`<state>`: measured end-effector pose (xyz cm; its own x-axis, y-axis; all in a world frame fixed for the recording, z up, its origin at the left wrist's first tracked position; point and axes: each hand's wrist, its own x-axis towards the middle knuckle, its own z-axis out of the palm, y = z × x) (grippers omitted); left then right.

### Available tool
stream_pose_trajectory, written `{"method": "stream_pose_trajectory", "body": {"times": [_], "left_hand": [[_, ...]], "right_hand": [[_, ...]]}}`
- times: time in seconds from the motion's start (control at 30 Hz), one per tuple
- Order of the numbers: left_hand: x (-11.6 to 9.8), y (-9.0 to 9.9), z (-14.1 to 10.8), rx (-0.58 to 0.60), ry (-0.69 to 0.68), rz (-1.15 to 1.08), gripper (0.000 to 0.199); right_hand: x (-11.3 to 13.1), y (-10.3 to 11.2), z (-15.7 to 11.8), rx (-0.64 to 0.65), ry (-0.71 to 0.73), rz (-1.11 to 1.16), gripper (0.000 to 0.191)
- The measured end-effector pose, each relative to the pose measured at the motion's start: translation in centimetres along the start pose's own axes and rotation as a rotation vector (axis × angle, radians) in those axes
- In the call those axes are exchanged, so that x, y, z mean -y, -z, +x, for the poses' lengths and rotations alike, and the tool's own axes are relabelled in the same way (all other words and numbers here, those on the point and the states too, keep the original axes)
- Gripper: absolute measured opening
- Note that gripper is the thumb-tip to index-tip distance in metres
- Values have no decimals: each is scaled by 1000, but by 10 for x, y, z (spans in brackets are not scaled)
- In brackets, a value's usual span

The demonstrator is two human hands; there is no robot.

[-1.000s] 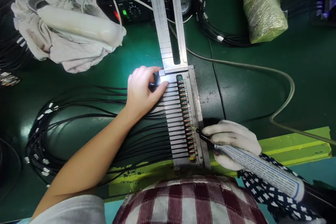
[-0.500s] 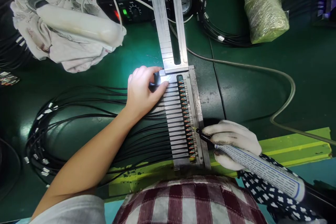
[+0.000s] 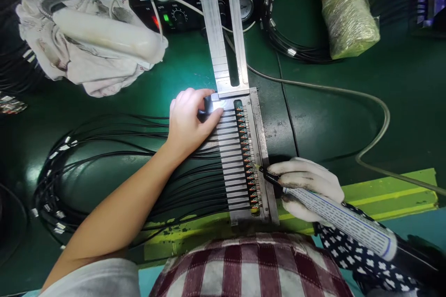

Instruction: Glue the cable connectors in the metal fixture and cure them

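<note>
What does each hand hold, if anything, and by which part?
The right hand holds the tube near its tip. The left hand touches the metal frame at its far end; grip unclear.

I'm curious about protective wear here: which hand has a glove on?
The right hand, holding the tube, wears a white glove; the left hand is bare.

On the green tabletop [image 3: 331, 120] lie a metal fixture [image 3: 256, 134], black cables [image 3: 42, 181] and a white cloth [image 3: 99, 81].
</note>
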<state>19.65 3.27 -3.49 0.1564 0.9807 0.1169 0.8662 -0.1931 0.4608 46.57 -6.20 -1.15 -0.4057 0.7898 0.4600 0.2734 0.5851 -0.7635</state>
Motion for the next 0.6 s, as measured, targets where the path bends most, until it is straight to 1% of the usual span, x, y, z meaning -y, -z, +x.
{"method": "stream_pose_trajectory", "body": {"times": [0.13, 0.27, 0.37, 0.6], "left_hand": [[0, 0, 0, 0, 2, 6, 34], [0, 0, 0, 2, 4, 5, 34], [-1, 0, 0, 2, 11, 7, 34], [-1, 0, 0, 0, 15, 1, 33]], "right_hand": [[6, 2, 0, -19, 33, 10, 13], [9, 2, -7, 3, -11, 6, 13], [8, -1, -13, 34, -13, -2, 15], [5, -2, -14, 22, -9, 21, 15]]}}
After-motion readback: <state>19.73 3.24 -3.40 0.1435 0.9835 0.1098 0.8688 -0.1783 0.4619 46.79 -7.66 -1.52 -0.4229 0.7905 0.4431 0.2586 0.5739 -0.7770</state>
